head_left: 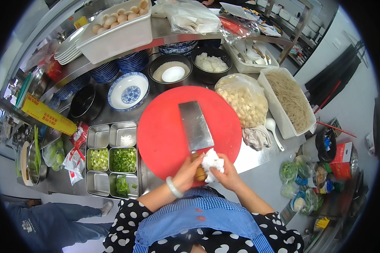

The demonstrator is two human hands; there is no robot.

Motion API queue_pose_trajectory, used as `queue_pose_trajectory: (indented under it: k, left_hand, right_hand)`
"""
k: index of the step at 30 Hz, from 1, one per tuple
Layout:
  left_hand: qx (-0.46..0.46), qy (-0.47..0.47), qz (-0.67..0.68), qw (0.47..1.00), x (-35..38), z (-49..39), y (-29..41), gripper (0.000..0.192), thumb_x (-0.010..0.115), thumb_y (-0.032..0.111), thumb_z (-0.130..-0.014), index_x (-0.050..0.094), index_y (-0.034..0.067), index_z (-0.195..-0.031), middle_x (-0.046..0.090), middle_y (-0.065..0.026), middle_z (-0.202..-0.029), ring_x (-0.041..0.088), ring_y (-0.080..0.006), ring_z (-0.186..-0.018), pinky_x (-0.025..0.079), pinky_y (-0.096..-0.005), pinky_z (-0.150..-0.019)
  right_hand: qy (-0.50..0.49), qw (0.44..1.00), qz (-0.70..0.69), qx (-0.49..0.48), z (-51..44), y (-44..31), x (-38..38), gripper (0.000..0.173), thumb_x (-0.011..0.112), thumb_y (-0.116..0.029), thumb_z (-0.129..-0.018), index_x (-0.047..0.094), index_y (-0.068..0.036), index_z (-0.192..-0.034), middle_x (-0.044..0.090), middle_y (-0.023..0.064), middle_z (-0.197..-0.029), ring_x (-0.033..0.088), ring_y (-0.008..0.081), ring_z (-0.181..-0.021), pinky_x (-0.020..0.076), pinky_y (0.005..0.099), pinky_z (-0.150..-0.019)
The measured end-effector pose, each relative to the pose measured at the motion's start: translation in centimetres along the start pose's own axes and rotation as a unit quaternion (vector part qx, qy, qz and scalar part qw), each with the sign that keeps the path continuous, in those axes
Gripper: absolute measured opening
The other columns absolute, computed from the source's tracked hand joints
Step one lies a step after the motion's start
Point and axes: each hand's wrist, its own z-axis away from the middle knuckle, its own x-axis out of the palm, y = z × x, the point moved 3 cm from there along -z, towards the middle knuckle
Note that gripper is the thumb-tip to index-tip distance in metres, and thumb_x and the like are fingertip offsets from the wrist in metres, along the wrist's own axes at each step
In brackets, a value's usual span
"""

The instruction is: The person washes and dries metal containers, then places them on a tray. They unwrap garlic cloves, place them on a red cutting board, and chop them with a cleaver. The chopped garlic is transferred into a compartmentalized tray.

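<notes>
A cleaver (pixel 196 126) lies on the round red cutting board (pixel 161 132), its blade pointing away from me. Its wooden handle (pixel 200 174) shows between my hands. My right hand (pixel 227 174) grips a crumpled white cloth or paper towel (pixel 212 164) above the board's near edge. My left hand (pixel 187 173), with a pale bangle at the wrist, is over the handle, fingertips against the white wad. Whether those fingers grip the handle or the wad cannot be told.
Left stands a steel tray with compartments (pixel 98 135), some holding chopped greens. Behind the board are a blue-and-white bowl (pixel 128 91) and a black rice bowl (pixel 211 63). Right are a bag of pale cubes (pixel 243 101), noodle tub (pixel 288 101), rag (pixel 256 138) and spoon (pixel 272 128). A person (pixel 50 224) is lower left.
</notes>
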Motion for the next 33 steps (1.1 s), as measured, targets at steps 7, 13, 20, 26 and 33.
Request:
queue_pose_trajectory:
  k: [7,13,20,26,33]
  left_hand:
    - [-0.014,0.028,-0.035,0.999,-4.1,3.8,-0.2,0.027,0.05,0.022,-0.09,0.04,0.007,-0.11,0.054,-0.0082,-0.083,0.057,-0.0178,-0.068,0.051,-0.0326,-0.061]
    - [0.038,0.079,-0.064,0.994,-5.4,4.6,-0.9,0.029,0.053,0.02,-0.088,0.041,0.005,-0.109,0.051,-0.0052,-0.077,0.051,-0.0121,-0.056,0.044,-0.0243,-0.046]
    - [0.033,0.118,-0.062,0.99,-5.6,4.5,-0.9,0.026,0.053,0.016,-0.088,0.044,0.004,-0.109,0.05,-0.0043,-0.071,0.049,-0.0118,-0.051,0.042,-0.0244,-0.042]
    - [0.094,0.119,-0.083,0.985,-5.5,5.5,0.9,0.031,0.054,0.016,-0.087,0.041,0.004,-0.113,0.051,-0.0047,-0.072,0.05,-0.0118,-0.051,0.043,-0.0236,-0.043]
    - [0.346,0.211,-0.69,0.599,-5.7,8.7,4.9,0.052,0.061,0.011,-0.069,0.049,0.013,-0.12,0.053,-0.0131,-0.079,0.057,-0.0303,-0.066,0.047,-0.0388,-0.057]
  right_hand:
    - [0.12,0.905,0.263,-0.313,-11.6,-5.4,-4.0,0.024,0.065,-0.009,-0.072,0.06,-0.006,-0.094,0.051,0.0114,-0.107,0.047,0.0302,-0.1,0.0386,0.0363,-0.085]
    - [-0.027,0.883,0.338,-0.324,-20.4,-4.9,3.3,0.027,0.058,-0.001,-0.07,0.063,-0.007,-0.096,0.058,0.0087,-0.1,0.05,0.0288,-0.096,0.0401,0.0357,-0.086]
    - [-0.231,0.864,0.265,-0.36,-14.2,-3.0,5.2,0.031,0.056,0.002,-0.069,0.062,-0.008,-0.098,0.059,0.008,-0.104,0.05,0.029,-0.095,0.0398,0.0364,-0.086]
    - [-0.392,0.84,0.205,-0.313,-6.8,-2.8,2.5,0.034,0.059,0.002,-0.069,0.06,-0.007,-0.102,0.058,0.0069,-0.104,0.05,0.0278,-0.1,0.0397,0.0371,-0.089]
    - [-0.186,0.982,-0.028,-0.026,-8.8,-5.2,-7.1,0.031,0.057,-0.005,-0.08,0.052,-0.001,-0.111,0.06,0.0055,-0.097,0.056,0.0108,-0.089,0.0465,0.0247,-0.075]
